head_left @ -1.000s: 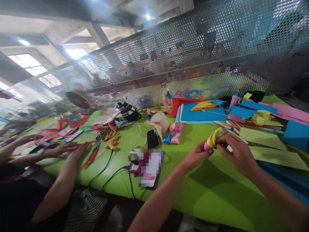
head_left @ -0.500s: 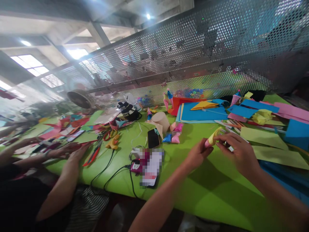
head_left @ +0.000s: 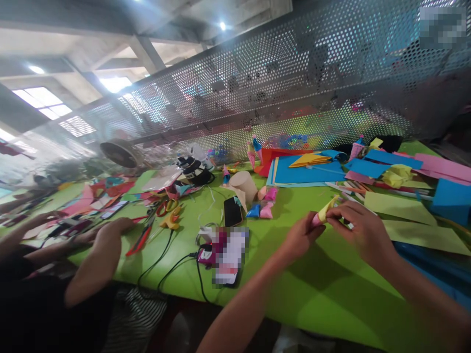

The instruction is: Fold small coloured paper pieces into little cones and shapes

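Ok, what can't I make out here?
In the head view:
Lower end of the yellow-and-pink paper piece: hidden by the left hand.
White bit at the right hand: mostly covered by fingers.
Lit phone's screen: pixelated.
Things behind the perforated panel: blurred, screened by it.
Blue item: cut off at right.

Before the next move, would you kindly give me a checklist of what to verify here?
1. Left hand holding the pink-and-yellow paper roll: ok, at its pink end.
2. Right hand touching the roll: ok, fingers at its yellow part.
3. Roll's edge secured: cannot tell, fingers partly hide it.
4. Lit phone apart from both hands: ok.
5. Yellow corded tool beside the hands: not ok, it lies off to the left.
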`<action>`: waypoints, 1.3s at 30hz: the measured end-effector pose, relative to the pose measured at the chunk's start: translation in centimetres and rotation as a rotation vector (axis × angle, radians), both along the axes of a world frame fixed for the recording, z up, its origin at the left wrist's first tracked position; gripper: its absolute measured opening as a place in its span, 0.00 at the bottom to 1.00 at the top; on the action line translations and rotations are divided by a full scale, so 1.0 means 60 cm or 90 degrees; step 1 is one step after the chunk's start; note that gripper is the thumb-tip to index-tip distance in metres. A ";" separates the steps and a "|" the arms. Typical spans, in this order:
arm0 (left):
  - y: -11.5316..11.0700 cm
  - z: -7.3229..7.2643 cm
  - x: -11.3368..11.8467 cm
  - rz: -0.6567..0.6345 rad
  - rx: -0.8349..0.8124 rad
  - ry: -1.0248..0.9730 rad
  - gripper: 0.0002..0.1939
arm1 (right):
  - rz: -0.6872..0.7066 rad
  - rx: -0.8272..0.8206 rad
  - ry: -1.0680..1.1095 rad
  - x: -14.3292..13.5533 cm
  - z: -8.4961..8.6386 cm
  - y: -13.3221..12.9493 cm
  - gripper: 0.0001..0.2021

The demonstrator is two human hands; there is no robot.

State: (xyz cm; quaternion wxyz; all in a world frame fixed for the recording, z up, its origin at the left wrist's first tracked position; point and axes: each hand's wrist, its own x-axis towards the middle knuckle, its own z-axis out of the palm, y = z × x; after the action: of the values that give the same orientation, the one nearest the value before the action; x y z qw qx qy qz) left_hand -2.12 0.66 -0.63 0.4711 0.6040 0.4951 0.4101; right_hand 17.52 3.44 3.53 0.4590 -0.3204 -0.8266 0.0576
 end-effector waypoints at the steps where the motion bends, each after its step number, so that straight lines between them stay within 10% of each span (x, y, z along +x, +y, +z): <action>1: 0.000 0.002 0.001 -0.008 -0.005 -0.012 0.18 | -0.002 -0.001 -0.005 0.000 -0.001 0.000 0.04; 21: 0.006 0.009 -0.002 -0.051 -0.069 -0.210 0.33 | 0.066 -0.139 0.081 0.004 0.004 0.001 0.03; 39: 0.001 0.017 0.004 -0.036 0.016 -0.139 0.14 | 0.070 -0.161 0.058 -0.005 -0.006 -0.001 0.04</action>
State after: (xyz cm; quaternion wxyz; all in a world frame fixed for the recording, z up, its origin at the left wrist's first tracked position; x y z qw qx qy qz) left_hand -1.90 0.75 0.38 0.5261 0.5754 0.4185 0.4659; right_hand 17.21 3.36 3.19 0.4485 -0.3268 -0.8073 0.2008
